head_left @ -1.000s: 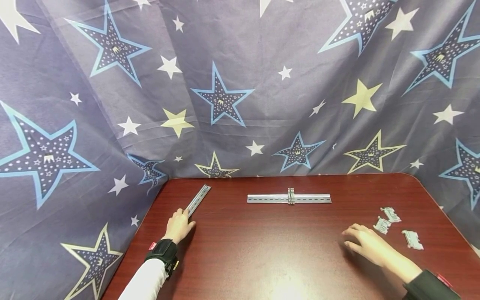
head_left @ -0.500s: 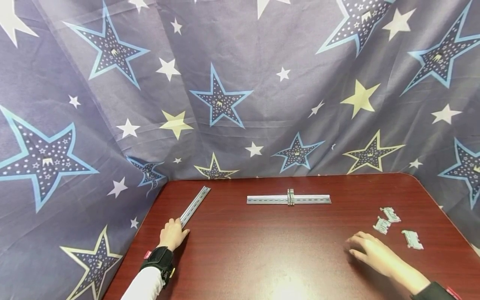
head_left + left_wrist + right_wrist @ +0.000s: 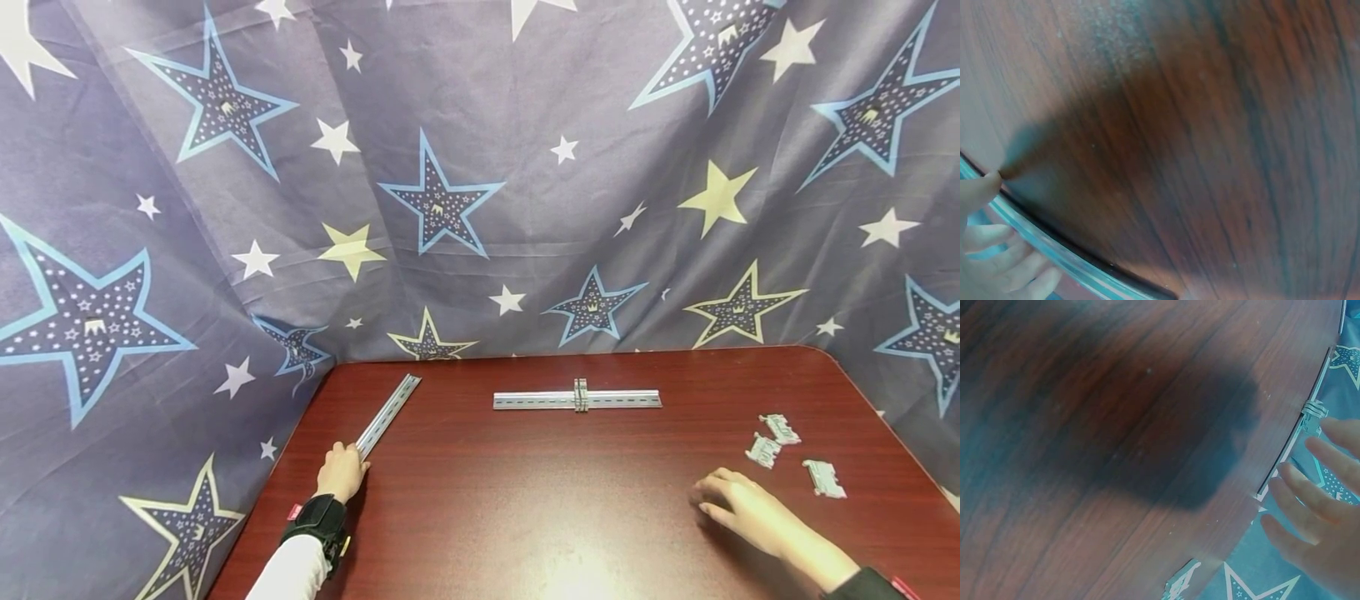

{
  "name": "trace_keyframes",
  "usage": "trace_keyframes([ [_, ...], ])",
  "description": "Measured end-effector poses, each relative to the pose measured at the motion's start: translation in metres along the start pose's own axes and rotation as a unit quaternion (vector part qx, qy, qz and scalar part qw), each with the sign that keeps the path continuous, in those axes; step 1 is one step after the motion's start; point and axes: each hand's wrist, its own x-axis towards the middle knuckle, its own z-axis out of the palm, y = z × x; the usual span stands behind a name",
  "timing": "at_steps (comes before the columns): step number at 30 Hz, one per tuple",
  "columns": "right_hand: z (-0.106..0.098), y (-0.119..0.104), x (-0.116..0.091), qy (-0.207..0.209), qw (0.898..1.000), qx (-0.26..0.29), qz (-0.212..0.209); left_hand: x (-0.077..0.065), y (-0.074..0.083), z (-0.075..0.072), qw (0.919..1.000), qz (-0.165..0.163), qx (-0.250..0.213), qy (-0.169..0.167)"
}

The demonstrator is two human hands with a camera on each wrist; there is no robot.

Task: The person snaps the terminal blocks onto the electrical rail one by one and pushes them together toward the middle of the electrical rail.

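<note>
My left hand (image 3: 341, 473) grips the near end of a slotted metal DIN rail (image 3: 388, 416) that lies slanted on the table's left side. In the left wrist view, thumb and fingers (image 3: 1022, 269) are on either side of the rail (image 3: 1066, 253). My right hand (image 3: 750, 512) holds nothing, its fingers loosely bent above the tabletop; its spread fingers (image 3: 1310, 494) show in the right wrist view. Close to it on the right lie three loose pale terminal blocks, a far one (image 3: 782, 429), a middle one (image 3: 763, 451) and a near one (image 3: 825, 479).
A second DIN rail (image 3: 532, 401) lies crosswise toward the table's back, with a few terminal blocks (image 3: 581, 395) clipped upright near its middle. The dark red wooden table (image 3: 510, 500) ends at a star-patterned curtain (image 3: 480, 283) behind and at both sides.
My left hand has moved back toward me along the left rail, uncovering more of it. The right hand has shifted slightly nearer and right. The loose blocks have stayed put.
</note>
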Motion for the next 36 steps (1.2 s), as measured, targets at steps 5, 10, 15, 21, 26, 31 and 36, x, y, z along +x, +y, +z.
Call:
trace_keyframes([
  [5,0.002,0.002,0.000,0.002,1.000,-0.006,-0.007,0.001,-0.003,-0.001,0.9997,-0.013,-0.021,0.003],
  [10,0.003,0.001,-0.001,0.015,1.000,-0.014,-0.020,0.004,-0.009,-0.002,0.9991,-0.026,-0.032,-0.011],
  [15,0.002,-0.003,-0.001,0.023,0.999,-0.011,-0.025,0.009,-0.010,-0.006,0.9987,-0.026,-0.026,-0.035],
  [21,0.003,-0.004,-0.001,0.018,0.999,-0.005,-0.029,0.014,-0.003,-0.012,0.9967,-0.042,-0.016,-0.068],
  [26,0.003,-0.003,-0.002,0.014,0.999,0.001,-0.036,0.016,-0.001,-0.010,0.9955,-0.045,-0.009,-0.083],
  [31,0.001,-0.002,-0.001,0.006,0.999,0.011,-0.029,0.016,0.003,-0.013,0.9960,-0.032,-0.004,-0.083],
  [36,0.000,-0.003,-0.001,0.006,1.000,0.012,-0.026,0.017,0.007,-0.018,0.9969,-0.005,0.007,-0.078],
])
